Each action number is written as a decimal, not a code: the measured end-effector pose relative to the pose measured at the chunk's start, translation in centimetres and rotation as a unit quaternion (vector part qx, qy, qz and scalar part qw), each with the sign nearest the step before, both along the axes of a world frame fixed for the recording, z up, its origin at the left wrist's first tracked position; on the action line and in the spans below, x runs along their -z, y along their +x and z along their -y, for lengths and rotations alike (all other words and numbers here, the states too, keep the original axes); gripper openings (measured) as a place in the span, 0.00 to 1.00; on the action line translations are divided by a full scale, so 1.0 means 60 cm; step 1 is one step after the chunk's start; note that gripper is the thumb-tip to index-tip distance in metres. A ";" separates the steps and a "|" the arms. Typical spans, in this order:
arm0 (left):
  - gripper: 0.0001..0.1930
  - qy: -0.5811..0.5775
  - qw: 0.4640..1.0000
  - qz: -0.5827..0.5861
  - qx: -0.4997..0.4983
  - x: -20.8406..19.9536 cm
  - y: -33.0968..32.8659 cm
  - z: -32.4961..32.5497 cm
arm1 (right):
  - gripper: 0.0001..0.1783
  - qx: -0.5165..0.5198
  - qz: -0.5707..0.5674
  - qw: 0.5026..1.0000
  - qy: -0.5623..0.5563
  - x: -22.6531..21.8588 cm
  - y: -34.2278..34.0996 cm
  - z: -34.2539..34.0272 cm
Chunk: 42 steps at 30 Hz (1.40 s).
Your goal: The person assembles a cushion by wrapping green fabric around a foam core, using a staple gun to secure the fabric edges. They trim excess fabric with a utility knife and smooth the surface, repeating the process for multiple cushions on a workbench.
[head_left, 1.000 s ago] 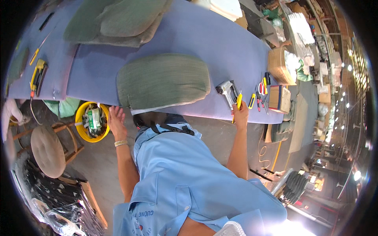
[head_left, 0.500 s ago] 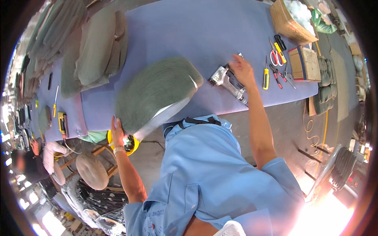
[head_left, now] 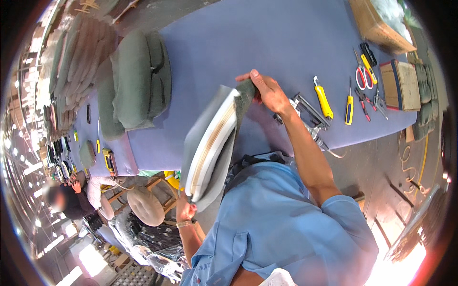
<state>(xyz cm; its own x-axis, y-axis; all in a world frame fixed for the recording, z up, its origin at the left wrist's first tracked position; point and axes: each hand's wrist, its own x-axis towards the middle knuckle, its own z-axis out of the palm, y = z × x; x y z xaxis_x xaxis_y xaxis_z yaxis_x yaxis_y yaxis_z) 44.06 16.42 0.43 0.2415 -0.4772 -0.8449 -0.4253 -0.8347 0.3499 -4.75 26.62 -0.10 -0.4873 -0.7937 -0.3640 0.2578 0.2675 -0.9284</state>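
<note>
A grey-green upholstered seat cushion (head_left: pixel 225 141) stands tilted on its edge in front of me. Its open side shows white padding layers, a thin brown board edge and loose fabric. My left hand (head_left: pixel 186 210) grips its lower end, the fingers partly hidden behind it. At the upper end my right hand (head_left: pixel 271 94) pinches the fabric, one finger stretched past it. Beside my right wrist lies a silver and black staple gun (head_left: pixel 309 114) with a hose. A yellow utility knife (head_left: pixel 323 101) rests just right of that.
Farther right lie a screwdriver (head_left: pixel 349 107), red-handled scissors (head_left: pixel 364 78) and pliers (head_left: pixel 364 103), near cardboard boxes (head_left: pixel 403 86). Stacked cushions (head_left: pixel 136 81) stand on the blue table (head_left: pixel 214 38) at left. A stool (head_left: pixel 146 206) and another person (head_left: pixel 71 200) are at lower left.
The cushion has swung from lying nearly flat to standing on edge. My right hand has left the utility knife beside the staple gun and taken the cushion's upper end. The view has shifted.
</note>
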 end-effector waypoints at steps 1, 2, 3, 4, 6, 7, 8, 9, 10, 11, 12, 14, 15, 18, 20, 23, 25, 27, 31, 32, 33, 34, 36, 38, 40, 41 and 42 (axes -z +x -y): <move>0.16 -0.014 0.992 -0.063 0.113 0.011 0.010 -0.020 | 0.37 0.002 -0.007 1.000 -0.019 -0.012 0.000 -0.011; 0.15 -0.004 0.982 -0.033 0.185 0.018 0.017 -0.033 | 0.36 0.023 -0.036 0.999 -0.023 0.000 0.007 -0.017; 0.14 0.004 0.966 -0.005 0.258 0.015 0.000 -0.046 | 0.35 0.046 -0.069 0.996 -0.031 0.019 0.012 -0.019; 0.14 -0.001 0.939 -0.027 0.342 0.048 0.019 -0.048 | 0.35 0.068 -0.103 0.991 -0.042 0.026 0.014 -0.018; 0.15 0.010 0.911 -0.039 0.411 0.088 0.048 -0.032 | 0.36 0.076 -0.091 0.993 -0.027 0.033 0.014 -0.036; 0.17 0.028 0.917 -0.029 0.396 0.072 0.021 -0.022 | 0.37 0.076 -0.086 0.993 -0.015 0.029 0.022 -0.046; 0.20 0.047 0.923 -0.019 0.381 0.051 -0.006 -0.012 | 0.41 0.070 -0.098 0.993 -0.008 0.020 0.036 -0.059; 0.18 0.001 0.886 -0.033 0.462 0.034 -0.029 0.001 | 0.46 0.065 -0.112 0.992 -0.004 0.000 0.045 -0.071; 0.16 -0.052 0.843 -0.043 0.534 0.020 -0.050 0.013 | 0.49 0.078 -0.162 0.984 -0.003 -0.007 0.065 -0.078; 0.16 -0.147 0.786 -0.064 0.597 0.022 -0.064 0.022 | 0.51 0.091 -0.211 0.973 -0.002 -0.012 0.086 -0.080; 0.16 -0.240 0.714 -0.086 0.653 0.026 -0.081 0.035 | 0.54 0.107 -0.261 0.959 0.000 -0.015 0.098 -0.081; 0.18 -0.192 0.666 0.014 0.720 0.032 -0.110 0.089 | 0.51 0.126 -0.273 0.953 0.022 0.003 0.107 -0.085; 0.19 -0.169 0.641 0.065 0.746 0.040 -0.127 0.108 | 0.49 0.128 -0.237 0.963 0.024 0.005 0.106 -0.086; 0.20 -0.310 0.717 -0.054 0.622 -0.065 -0.283 0.116 | 0.36 0.185 -0.202 0.962 0.013 0.017 0.102 -0.099; 0.21 -0.421 0.687 -0.132 0.578 -0.099 -0.355 0.110 | 0.30 0.177 -0.181 0.966 0.059 0.010 0.093 -0.104; 0.21 -0.519 0.565 -0.223 0.601 -0.130 -0.464 0.065 | 0.18 0.194 -0.147 0.964 0.104 -0.006 0.092 -0.108; 0.21 -0.538 0.480 -0.228 0.654 -0.124 -0.526 0.028 | 0.15 0.207 -0.162 0.963 0.067 -0.004 0.097 -0.105; 0.22 -0.532 0.445 -0.232 0.682 -0.089 -0.572 0.000 | 0.16 0.213 -0.163 0.962 0.045 0.009 0.106 -0.102; 0.20 -0.522 0.448 -0.264 0.676 -0.032 -0.621 -0.010 | 0.18 0.220 -0.136 0.965 0.045 0.021 0.107 -0.101; 0.18 -0.520 0.456 -0.272 0.670 -0.024 -0.626 -0.006 | 0.18 0.221 -0.127 0.966 0.051 0.022 0.108 -0.098; 0.16 -0.514 0.465 -0.281 0.664 -0.018 -0.632 -0.006 | 0.19 0.236 -0.130 0.962 0.039 0.030 0.109 -0.096; 0.14 -0.509 0.475 -0.288 0.657 -0.015 -0.638 -0.005 | 0.20 0.249 -0.132 0.959 0.027 0.039 0.110 -0.090; 0.09 -0.515 0.502 -0.311 0.621 -0.011 -0.647 -0.001 | 0.20 0.262 -0.128 0.956 0.019 0.042 0.104 -0.072; 0.06 -0.508 0.540 -0.328 0.585 -0.005 -0.658 0.017 | 0.19 0.260 -0.114 0.959 0.027 0.032 0.093 -0.046; 0.05 -0.486 0.590 -0.342 0.546 0.009 -0.670 0.046 | 0.19 0.262 -0.159 0.952 0.005 0.028 0.072 -0.006; 0.06 -0.482 0.604 -0.326 0.545 0.013 -0.679 0.067 | 0.19 0.262 -0.182 0.948 -0.004 0.025 0.059 0.016; 0.06 -0.478 0.620 -0.307 0.541 0.006 -0.690 0.090 | 0.19 0.257 -0.186 0.948 -0.005 0.018 0.048 0.036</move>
